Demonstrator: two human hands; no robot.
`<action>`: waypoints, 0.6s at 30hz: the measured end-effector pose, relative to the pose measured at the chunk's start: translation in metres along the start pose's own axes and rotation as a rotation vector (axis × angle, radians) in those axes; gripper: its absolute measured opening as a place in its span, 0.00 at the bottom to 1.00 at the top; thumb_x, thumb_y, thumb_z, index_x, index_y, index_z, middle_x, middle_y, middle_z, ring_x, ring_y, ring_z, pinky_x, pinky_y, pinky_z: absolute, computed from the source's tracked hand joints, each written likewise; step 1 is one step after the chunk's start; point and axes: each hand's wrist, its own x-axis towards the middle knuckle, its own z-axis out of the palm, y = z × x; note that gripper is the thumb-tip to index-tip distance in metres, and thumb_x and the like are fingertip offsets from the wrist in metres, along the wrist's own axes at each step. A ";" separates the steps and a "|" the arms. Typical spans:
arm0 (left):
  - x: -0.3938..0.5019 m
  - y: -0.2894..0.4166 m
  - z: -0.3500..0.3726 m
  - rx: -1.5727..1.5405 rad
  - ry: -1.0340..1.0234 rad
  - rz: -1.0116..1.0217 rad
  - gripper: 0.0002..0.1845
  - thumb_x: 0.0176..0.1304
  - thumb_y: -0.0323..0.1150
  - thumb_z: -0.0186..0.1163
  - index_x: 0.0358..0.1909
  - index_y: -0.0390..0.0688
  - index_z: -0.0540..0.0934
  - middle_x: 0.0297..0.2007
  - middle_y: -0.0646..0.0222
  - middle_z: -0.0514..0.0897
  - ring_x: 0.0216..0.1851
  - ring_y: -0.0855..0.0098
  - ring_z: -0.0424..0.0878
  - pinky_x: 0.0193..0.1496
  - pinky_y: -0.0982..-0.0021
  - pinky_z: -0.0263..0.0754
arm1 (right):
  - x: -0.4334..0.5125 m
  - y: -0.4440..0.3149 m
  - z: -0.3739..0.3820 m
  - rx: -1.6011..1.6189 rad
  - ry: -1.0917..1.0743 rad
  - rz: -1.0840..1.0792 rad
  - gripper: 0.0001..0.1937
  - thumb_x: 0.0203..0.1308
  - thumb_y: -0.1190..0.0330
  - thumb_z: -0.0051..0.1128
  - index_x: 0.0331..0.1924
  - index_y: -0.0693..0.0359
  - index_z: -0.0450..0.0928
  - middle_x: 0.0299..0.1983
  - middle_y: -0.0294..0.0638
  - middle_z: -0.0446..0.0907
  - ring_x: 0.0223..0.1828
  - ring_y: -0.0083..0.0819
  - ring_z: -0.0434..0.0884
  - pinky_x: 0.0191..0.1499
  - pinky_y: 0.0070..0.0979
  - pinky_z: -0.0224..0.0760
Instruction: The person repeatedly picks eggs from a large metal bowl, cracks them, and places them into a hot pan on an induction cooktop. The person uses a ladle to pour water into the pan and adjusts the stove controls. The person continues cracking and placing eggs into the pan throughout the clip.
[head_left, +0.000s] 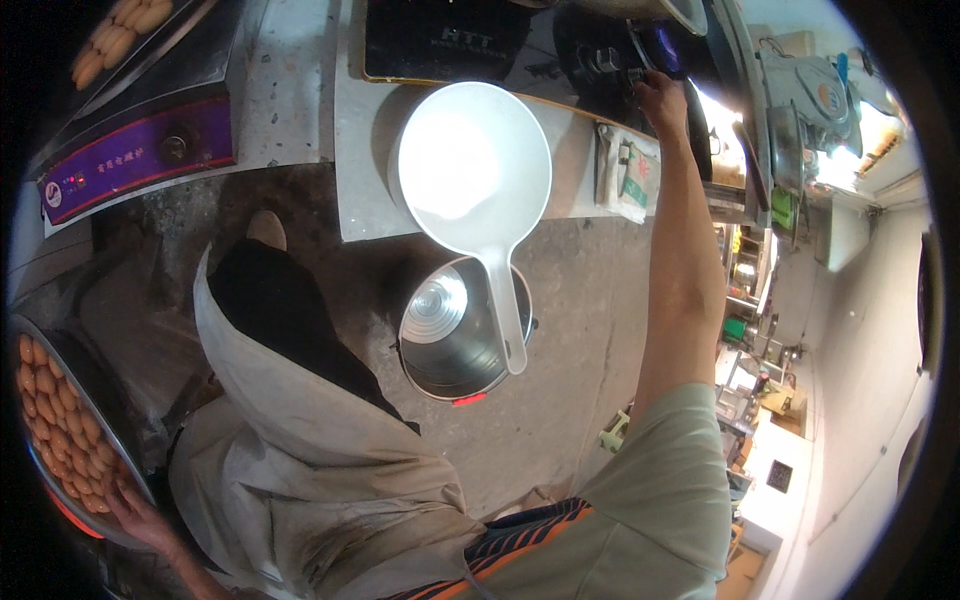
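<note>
At the lower left, my left hand (135, 514) rests at the near rim of a metal basin (90, 405), its fingers apart, beside many oblong orange-brown food pieces (56, 412). My right hand (664, 101) reaches to the black stove top (525, 60). Its fingers are bent at a small dark part there; whether they grip it is unclear. A white plastic scoop (480, 169) lies on the counter with its handle sticking out past the edge, over an open metal bucket (450, 337) on the floor.
A purple-fronted cooker (142, 146) with a knob stands at the upper left, under a pan of pale brown oblong pieces (120, 37). A folded cloth bag (628, 172) lies on the counter's front edge. Part of a metal pot (686, 15) shows at the top. Shelves with goods stand at the right.
</note>
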 end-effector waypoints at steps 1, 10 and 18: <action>0.001 0.000 0.000 0.020 0.004 0.024 0.22 0.81 0.39 0.50 0.66 0.37 0.76 0.65 0.53 0.78 0.67 0.56 0.74 0.71 0.57 0.67 | 0.000 0.001 0.000 0.002 -0.002 -0.002 0.19 0.62 0.62 0.65 0.55 0.58 0.84 0.49 0.46 0.88 0.52 0.42 0.87 0.55 0.34 0.77; -0.001 0.010 -0.001 0.075 0.012 -0.036 0.24 0.80 0.42 0.51 0.67 0.36 0.75 0.65 0.52 0.77 0.68 0.56 0.73 0.71 0.58 0.66 | 0.009 0.019 0.014 0.166 -0.013 0.058 0.20 0.62 0.62 0.65 0.58 0.58 0.83 0.50 0.45 0.88 0.52 0.39 0.87 0.56 0.31 0.77; 0.001 0.007 -0.001 -0.004 -0.018 -0.051 0.24 0.80 0.41 0.52 0.67 0.35 0.75 0.66 0.51 0.77 0.68 0.56 0.73 0.71 0.59 0.66 | 0.018 0.030 0.020 0.119 -0.003 0.078 0.21 0.62 0.61 0.65 0.58 0.56 0.83 0.49 0.45 0.89 0.51 0.37 0.88 0.55 0.31 0.77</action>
